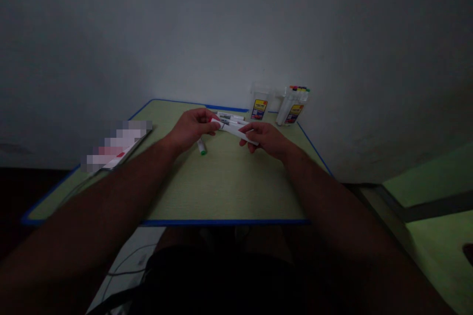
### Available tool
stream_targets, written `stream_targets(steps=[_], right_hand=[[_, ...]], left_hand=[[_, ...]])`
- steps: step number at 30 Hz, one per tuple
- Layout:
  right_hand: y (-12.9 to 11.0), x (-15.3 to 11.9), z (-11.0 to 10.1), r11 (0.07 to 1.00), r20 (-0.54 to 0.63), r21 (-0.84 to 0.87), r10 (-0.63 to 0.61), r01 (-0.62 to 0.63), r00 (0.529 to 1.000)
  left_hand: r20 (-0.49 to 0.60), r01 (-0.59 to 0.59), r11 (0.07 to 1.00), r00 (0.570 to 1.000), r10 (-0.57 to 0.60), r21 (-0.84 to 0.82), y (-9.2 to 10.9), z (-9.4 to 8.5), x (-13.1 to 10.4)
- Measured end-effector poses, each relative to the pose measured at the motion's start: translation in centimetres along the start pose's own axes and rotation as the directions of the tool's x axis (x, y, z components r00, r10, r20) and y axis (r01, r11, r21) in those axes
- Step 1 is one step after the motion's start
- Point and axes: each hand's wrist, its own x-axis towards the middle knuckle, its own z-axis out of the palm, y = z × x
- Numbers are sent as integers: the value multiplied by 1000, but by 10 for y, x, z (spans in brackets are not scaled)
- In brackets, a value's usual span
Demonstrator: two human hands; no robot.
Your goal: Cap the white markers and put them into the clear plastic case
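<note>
Left hand (196, 127) and right hand (264, 139) pinching a white marker (234, 130), partly covering it, green-ended pen (201, 146) partly hidden

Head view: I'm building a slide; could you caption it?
Bare left hand and bare right hand hold a slim white marker with a red end above a pale, blue-edged table.

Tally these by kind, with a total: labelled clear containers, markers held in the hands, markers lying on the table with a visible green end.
Labelled clear containers: 2
Held marker: 1
Green-ended loose marker: 1
Total: 4
</note>
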Motion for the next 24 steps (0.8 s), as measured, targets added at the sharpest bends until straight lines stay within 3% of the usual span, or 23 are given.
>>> stream_targets(steps=[11,17,24], right_hand=[[7,3,-1,1000,-27,-31,-3,3,1000],[3,-1,-2,999,-13,-29,-23,22,1000],[-6,-4,3,996,135,81,29,-40,990]], left_hand=[[9,-133,989,991,133,65,11,12,-5],[19,-91,990,996,89,103,2,3,-1],[164,-57,950,986,6,306,-7,-3,0]])
